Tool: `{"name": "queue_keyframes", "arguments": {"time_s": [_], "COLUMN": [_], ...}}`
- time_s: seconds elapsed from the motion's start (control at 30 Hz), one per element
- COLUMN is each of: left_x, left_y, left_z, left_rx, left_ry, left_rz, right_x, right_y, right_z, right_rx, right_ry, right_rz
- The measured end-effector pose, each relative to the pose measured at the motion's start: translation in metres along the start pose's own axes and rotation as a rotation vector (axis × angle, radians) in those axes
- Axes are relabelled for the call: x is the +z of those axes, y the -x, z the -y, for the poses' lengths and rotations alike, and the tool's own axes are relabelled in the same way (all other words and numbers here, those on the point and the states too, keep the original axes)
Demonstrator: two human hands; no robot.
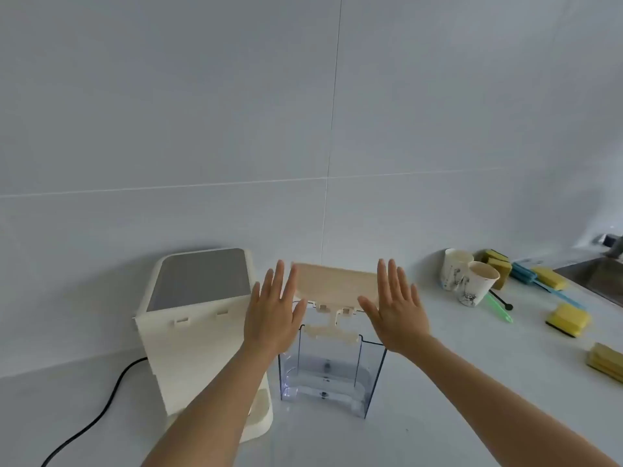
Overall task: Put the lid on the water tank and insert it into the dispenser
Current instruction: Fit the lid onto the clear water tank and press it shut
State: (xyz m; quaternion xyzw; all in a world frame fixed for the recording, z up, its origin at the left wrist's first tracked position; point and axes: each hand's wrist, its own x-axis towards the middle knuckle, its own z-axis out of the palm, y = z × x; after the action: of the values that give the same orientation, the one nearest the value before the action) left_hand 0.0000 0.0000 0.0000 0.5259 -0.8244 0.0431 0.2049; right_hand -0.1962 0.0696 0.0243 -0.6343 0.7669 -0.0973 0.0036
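Note:
A clear bluish water tank (332,372) stands upright on the white counter, just right of the cream dispenser (199,332). A cream lid (333,284) rests on the tank's far top edge, with a cream hinged piece (332,328) hanging below it into the tank. My left hand (274,313) is flat with fingers spread at the lid's left end. My right hand (392,308) is flat with fingers spread at the lid's right end. Neither hand grips anything; whether the palms touch the lid I cannot tell.
A black power cable (101,412) runs from the dispenser to the lower left. Two paper cups (467,279) stand at the back right, with yellow sponges (566,320) and blue cloths beyond. A sink edge (596,274) shows at far right. A tiled wall stands close behind.

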Motion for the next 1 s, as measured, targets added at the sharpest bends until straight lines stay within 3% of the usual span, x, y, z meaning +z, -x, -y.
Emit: {"name": "queue_keyframes", "arguments": {"time_s": [0.2,0.37,0.67,1.0], "left_x": [-0.002,-0.006,0.005,-0.005], "left_y": [-0.02,-0.047,-0.076,-0.08], "left_z": [-0.009,-0.013,-0.007,-0.004], "left_rx": [-0.163,-0.385,-0.503,-0.557], "left_ry": [0.307,0.523,0.65,0.759], "left_rz": [0.142,0.256,0.23,0.206], "right_x": [-0.002,-0.018,-0.003,-0.002], "right_y": [-0.017,-0.026,-0.057,-0.063], "right_z": [-0.004,-0.006,-0.023,-0.026], "right_rx": [0.214,0.227,0.433,0.389], "right_ry": [-0.218,-0.282,-0.692,-0.711], "right_rz": [-0.004,0.101,0.129,0.034]}}
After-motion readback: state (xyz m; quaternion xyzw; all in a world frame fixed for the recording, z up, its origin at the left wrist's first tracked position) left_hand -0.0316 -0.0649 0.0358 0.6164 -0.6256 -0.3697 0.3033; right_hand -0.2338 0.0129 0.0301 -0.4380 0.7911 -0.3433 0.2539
